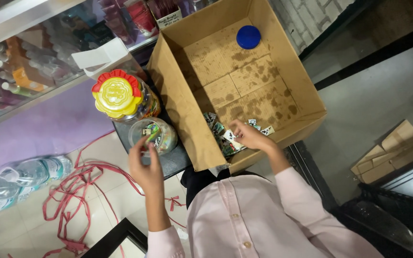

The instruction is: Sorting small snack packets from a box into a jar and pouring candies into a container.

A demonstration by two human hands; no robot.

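My left hand [145, 165] hovers over the mouth of an open clear jar [153, 135], pinching a small wrapped candy at its fingertips. My right hand [250, 136] reaches into a large cardboard box [187, 112], fingers closed on small wrapped candies [222, 134] heaped in the box's near corner. A blue round lid [248, 37] lies on the stained box floor at the far end. Beside the open jar stands a second jar with a yellow and red lid [118, 95].
Both jars rest on a dark tray [175, 160]. A glass shelf with bottles [25, 71] runs along the left. Water bottles [20, 179] and tangled pink ribbon [80, 188] lie on the tiled floor. Folded cardboard [393, 150] lies at the right.
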